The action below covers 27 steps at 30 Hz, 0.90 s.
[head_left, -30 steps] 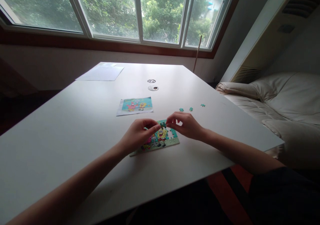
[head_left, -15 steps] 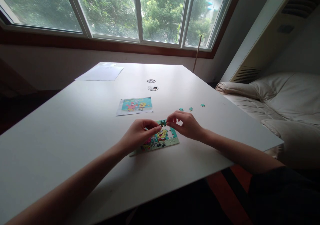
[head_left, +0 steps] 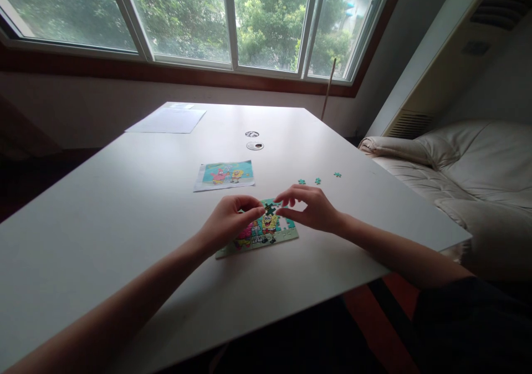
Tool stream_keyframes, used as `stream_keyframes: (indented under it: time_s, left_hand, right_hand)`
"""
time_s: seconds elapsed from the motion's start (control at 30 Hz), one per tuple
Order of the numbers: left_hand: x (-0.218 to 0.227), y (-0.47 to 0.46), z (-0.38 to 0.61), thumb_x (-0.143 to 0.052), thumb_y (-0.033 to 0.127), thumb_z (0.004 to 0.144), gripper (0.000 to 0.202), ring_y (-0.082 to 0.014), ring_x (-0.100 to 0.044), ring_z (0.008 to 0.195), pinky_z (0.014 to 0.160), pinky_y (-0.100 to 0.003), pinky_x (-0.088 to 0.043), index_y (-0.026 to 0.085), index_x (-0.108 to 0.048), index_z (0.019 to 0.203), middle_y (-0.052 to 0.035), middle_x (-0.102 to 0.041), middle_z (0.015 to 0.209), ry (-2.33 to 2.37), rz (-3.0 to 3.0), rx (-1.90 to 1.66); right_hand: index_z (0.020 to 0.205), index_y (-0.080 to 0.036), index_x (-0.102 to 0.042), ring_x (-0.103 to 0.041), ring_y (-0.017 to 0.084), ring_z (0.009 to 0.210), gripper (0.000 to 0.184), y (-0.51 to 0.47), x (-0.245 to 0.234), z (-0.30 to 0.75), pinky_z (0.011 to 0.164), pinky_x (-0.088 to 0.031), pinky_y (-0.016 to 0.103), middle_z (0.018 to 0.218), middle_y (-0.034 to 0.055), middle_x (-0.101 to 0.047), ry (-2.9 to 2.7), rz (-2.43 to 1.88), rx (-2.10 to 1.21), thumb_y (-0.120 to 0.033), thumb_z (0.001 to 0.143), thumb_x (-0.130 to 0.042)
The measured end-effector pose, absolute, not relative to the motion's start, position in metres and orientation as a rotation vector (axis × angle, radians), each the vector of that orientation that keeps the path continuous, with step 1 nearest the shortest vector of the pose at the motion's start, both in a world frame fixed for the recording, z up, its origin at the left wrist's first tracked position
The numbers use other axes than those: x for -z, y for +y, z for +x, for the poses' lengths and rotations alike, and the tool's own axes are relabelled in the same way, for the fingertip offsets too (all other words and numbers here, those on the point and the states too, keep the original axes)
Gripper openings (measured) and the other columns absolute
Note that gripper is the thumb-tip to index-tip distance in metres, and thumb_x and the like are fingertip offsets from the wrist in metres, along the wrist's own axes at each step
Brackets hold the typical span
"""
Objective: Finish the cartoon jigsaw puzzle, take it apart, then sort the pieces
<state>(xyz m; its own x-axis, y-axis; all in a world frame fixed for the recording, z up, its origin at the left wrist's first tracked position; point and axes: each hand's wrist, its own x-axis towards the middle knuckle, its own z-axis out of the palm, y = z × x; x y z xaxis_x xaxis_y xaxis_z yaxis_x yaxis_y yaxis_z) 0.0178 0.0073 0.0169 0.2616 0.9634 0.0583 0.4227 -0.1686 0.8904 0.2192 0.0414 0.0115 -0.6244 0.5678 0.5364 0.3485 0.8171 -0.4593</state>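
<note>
A small cartoon jigsaw puzzle (head_left: 266, 234) lies on the white table (head_left: 124, 219) in front of me. My left hand (head_left: 231, 222) rests curled over its left part, fingertips pinched at a teal puzzle piece (head_left: 270, 209). My right hand (head_left: 311, 208) hovers over the puzzle's right side, thumb and fingers pinched toward that same piece. The piece sits just above the puzzle's top edge, between both hands' fingertips.
A printed reference picture (head_left: 225, 175) lies beyond the puzzle. Three loose teal pieces (head_left: 317, 180) sit to the right of it. Farther back are two round cable grommets (head_left: 254, 145) and a sheet of paper (head_left: 167, 120). A pale sofa (head_left: 465, 169) stands beside the table's right edge.
The teal piece has been turned a little between my fingertips and sits slightly lower over the puzzle. Both hands stayed nearly in place.
</note>
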Motion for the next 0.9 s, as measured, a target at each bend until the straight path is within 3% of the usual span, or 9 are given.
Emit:
stream_keyframes:
  time_s: [0.3, 0.57, 0.9]
  left_hand:
    - [-0.015, 0.007, 0.017, -0.051, 0.038, 0.077, 0.028, -0.0108, -0.049, 0.055, 0.049, -0.021, -0.038, 0.013, -0.064, 0.075, -0.001, -0.058, 0.062, 1.248, 1.862, -0.779]
    - [-0.002, 0.008, -0.002, -0.046, 0.024, 0.081, 0.02, -0.0173, -0.051, 0.077, 0.068, -0.028, -0.041, 0.019, -0.064, 0.088, -0.0058, -0.057, 0.082, 1.26, 2.538, -0.611]
    - [-0.001, 0.007, -0.007, -0.047, 0.019, 0.081, 0.021, -0.0163, -0.049, 0.078, 0.066, -0.025, -0.041, 0.025, -0.064, 0.091, -0.0049, -0.053, 0.085, 1.184, 2.663, -0.466]
  right_hand:
    - [0.091, -0.018, -0.063, -0.055, 0.011, 0.072, 0.02, 0.045, -0.013, 0.226, 0.067, -0.044, 0.025, 0.079, 0.0042, -0.061, -2.384, -0.579, -0.34, -0.032, 0.078, -0.057]
    - [0.081, -0.016, -0.063, -0.049, 0.009, 0.061, 0.018, 0.057, -0.005, 0.238, 0.058, -0.04, 0.021, 0.074, 0.0025, -0.059, -2.515, -0.793, -0.496, -0.032, 0.072, -0.063]
    - [0.081, -0.016, -0.063, -0.048, 0.008, 0.061, 0.019, 0.06, 0.0, 0.239, 0.057, -0.037, 0.02, 0.073, 0.0019, -0.058, -2.57, -0.834, -0.57, -0.032, 0.072, -0.062]
